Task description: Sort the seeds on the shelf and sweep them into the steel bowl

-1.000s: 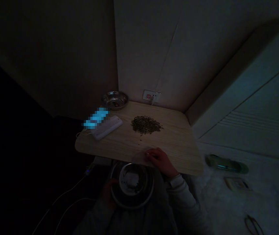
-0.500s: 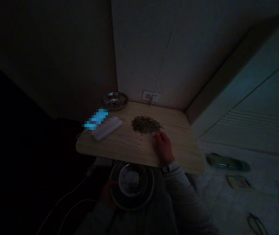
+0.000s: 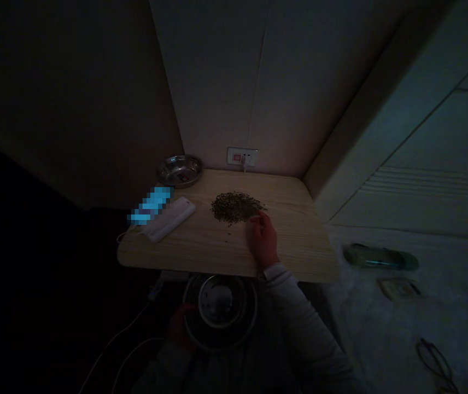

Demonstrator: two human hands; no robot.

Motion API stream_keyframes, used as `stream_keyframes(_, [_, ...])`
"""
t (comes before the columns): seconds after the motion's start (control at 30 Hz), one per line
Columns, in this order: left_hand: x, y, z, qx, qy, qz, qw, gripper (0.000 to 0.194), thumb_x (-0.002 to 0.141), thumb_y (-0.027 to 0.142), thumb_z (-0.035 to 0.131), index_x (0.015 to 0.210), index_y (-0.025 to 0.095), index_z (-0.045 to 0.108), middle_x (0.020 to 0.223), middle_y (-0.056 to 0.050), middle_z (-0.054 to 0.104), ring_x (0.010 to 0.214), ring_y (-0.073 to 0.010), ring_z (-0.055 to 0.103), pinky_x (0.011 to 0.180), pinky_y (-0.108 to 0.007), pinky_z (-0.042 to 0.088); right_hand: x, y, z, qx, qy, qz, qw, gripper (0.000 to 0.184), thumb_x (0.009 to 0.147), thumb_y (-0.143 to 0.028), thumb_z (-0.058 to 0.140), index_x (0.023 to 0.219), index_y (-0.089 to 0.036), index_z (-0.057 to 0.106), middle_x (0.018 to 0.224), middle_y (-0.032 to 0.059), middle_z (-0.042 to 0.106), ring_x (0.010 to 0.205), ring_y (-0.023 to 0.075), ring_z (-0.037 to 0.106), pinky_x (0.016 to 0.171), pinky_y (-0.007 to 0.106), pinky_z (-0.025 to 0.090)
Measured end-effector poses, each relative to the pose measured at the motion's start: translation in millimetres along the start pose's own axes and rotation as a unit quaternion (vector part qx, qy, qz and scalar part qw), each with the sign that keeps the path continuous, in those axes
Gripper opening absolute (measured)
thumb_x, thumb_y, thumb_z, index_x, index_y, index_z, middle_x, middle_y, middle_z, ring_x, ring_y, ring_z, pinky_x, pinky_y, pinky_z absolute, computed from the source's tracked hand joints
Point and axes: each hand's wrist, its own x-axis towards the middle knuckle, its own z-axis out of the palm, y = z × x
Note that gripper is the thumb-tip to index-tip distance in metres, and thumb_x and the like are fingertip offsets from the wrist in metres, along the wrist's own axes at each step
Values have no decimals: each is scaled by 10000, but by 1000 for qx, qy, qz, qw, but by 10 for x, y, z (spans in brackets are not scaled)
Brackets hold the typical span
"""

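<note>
A loose pile of small dark seeds or grains [image 3: 234, 207] lies on the small wooden table [image 3: 201, 251]. My right hand [image 3: 263, 239] is at the pile's near right edge, fingers closed; something pale shows at the fingertips, too dim to name. Below the table's front edge sits a wide metal bowl [image 3: 247, 320], with a few dark specks on its pale, shiny bottom. My left hand [image 3: 182, 326] is wrapped round the bowl's left rim.
A second metal bowl [image 3: 180, 171] stands at the table's back left corner. In front are a lit, blurred phone-like screen [image 3: 151, 206] and a white oblong box [image 3: 169, 220]. A wall socket [image 3: 242, 157] holds a plug. On the right lies a green bottle [image 3: 381, 258].
My right hand has moved slightly forward along the pile's near right edge. My left hand stays on the bowl. The whole view has shifted a little.
</note>
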Motion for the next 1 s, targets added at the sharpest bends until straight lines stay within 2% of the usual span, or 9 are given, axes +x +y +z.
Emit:
stream_keyframes(0.23, [14,6,-53,-8,-7,-16,1000,297,663,70,439,388,121,537,418,-72,573,459,-194,549,511,-320,430,5,-9,5,-117,-22,-68,991,337,733,-151,341,1012,-148,530,868,81,594,812,195,488,744,324,367])
stream_keyframes(0.53, [36,21,-27,-28,25,-19,999,302,649,60,438,363,138,490,367,-52,526,423,-173,515,510,-314,420,-1,-11,25,-143,-29,-95,985,336,723,-138,355,995,-152,553,902,76,597,831,196,480,744,331,361])
stream_keyframes(0.8, [-125,89,59,-37,33,-27,998,289,638,45,422,371,137,482,358,-50,516,411,-176,518,507,-313,425,-8,-19,15,-154,-46,-120,980,323,720,-135,366,973,-150,567,846,74,611,803,190,491,726,324,365])
stream_keyframes(0.93, [-40,59,1,-28,25,-56,998,274,650,81,433,392,120,516,390,-77,545,421,-186,533,492,-312,431,-12,-17,18,-147,-54,-127,979,320,720,-141,375,978,-148,565,831,72,615,785,186,502,720,319,368])
stream_keyframes(1.0, [32,27,-55,-54,10,-46,997,266,642,74,445,390,125,513,370,-66,536,411,-184,529,473,-307,431,-13,-22,18,-142,-61,-131,979,319,716,-140,382,977,-149,565,834,69,617,776,184,508,718,316,370])
